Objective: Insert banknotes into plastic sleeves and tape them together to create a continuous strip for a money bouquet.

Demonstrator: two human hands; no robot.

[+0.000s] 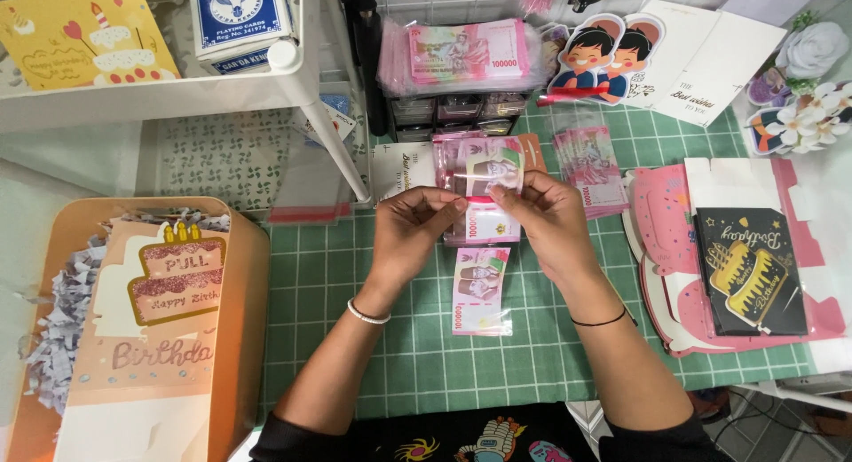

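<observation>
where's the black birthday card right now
In the head view, the black birthday card lies at the right, on the pink cut-out sheets, beyond the right hand.

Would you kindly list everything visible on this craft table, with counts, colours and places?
banknote strip: one, pink, in clear sleeves, hanging from both hands
cutting mat: one, green, gridded, under the hands
gift box: one, orange, with paper shreds, left
banknote stacks: two, pink, top centre and beside it
black card: one, gold cake print, right
cartoon cutout: one, two figures, top
white shelf: one, top left
left hand: pinching the strip
right hand: pinching the strip
</observation>
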